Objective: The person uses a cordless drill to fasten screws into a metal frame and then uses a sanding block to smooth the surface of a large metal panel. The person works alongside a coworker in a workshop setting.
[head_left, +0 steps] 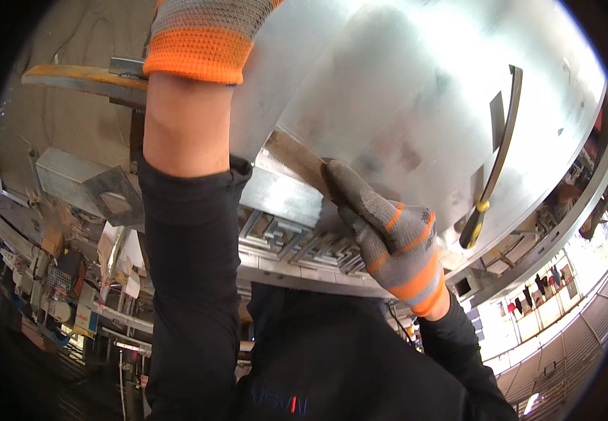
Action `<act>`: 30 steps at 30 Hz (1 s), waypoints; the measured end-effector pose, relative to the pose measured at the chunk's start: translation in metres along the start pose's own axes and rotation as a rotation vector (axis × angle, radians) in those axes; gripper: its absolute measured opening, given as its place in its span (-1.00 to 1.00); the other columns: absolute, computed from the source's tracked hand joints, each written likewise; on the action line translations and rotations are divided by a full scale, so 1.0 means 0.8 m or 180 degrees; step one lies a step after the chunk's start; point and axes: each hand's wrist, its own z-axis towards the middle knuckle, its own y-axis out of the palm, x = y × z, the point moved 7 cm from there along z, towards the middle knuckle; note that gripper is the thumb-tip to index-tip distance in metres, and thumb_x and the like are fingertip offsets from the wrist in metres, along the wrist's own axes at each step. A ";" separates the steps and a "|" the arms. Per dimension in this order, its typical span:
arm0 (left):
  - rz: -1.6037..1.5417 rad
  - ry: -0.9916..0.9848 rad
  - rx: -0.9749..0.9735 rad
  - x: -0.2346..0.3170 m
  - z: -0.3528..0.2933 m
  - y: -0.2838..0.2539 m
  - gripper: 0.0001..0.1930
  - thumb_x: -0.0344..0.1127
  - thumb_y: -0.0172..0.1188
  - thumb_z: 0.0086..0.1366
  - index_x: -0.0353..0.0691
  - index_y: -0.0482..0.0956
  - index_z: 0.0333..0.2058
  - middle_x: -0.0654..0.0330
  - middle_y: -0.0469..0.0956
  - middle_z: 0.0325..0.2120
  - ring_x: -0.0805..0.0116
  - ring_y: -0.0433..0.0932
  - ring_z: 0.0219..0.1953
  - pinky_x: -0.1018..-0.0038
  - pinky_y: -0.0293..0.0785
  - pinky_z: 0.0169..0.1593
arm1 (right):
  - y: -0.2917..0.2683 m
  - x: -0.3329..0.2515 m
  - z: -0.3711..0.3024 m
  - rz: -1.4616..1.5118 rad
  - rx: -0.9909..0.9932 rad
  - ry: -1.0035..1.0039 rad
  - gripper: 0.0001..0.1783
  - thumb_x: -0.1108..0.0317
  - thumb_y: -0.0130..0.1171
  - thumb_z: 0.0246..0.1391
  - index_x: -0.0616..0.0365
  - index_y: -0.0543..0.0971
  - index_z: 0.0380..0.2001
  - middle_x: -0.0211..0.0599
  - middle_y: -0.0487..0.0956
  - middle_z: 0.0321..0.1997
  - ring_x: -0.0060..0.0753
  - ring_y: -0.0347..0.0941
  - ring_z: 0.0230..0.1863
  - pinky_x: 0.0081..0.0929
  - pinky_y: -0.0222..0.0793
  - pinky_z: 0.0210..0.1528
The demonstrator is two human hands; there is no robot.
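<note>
Across the middle, a large shiny sheet of metal [360, 91] spreads out in front of me. My right hand [402, 245], in a grey and orange knit glove, is closed around one end of a flat brown-grey strip [295, 160]. The strip points to the upper left, over the sheet's near edge; I cannot make out its exact kind. My left hand [202, 35], gloved alike, reaches far forward over the sheet's left side. Its fingers lie beyond the picture's top edge. To the right, a long file [504, 140] with a yellow and black handle rests on the sheet.
Below the sheet's near edge sit several metal profiles [297, 242]. A rusty-edged bar [83, 75] juts out at the left, above a square metal plate with an opening [115, 195]. Cluttered shelves and scrap fill the lower left. A curved metal rail [577, 217] runs along the right.
</note>
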 end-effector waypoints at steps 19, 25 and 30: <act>0.0054 0.0004 -0.0074 -0.012 -0.009 -0.001 -0.45 0.16 0.25 0.68 -0.19 0.76 0.29 -0.24 0.75 0.23 -0.28 0.75 0.27 0.05 0.66 0.40 | -0.001 0.002 -0.004 0.0121 -0.0040 -0.0038 -0.15 0.68 0.33 0.26 0.01 0.58 0.62 -0.07 0.85 -0.15 0.01 0.79 -0.25 -0.27 0.71 -0.08; 0.0062 0.0023 -0.0088 -0.011 -0.009 0.000 -0.46 0.15 0.24 0.68 -0.19 0.77 0.29 -0.23 0.76 0.23 -0.27 0.75 0.26 0.05 0.66 0.39 | -0.004 0.006 -0.006 0.0583 0.0028 0.0006 -0.15 0.69 0.32 0.27 0.01 0.58 0.62 -0.02 0.83 -0.13 0.02 0.77 -0.23 -0.27 0.69 -0.07; 0.0074 0.0028 -0.0043 -0.012 -0.012 -0.004 -0.46 0.14 0.24 0.69 -0.19 0.77 0.28 -0.23 0.77 0.22 -0.26 0.75 0.26 0.05 0.66 0.39 | -0.002 0.008 -0.007 0.0656 -0.0033 0.0021 -0.18 0.69 0.33 0.30 0.02 0.60 0.61 0.00 0.83 -0.12 0.02 0.77 -0.21 -0.28 0.69 -0.05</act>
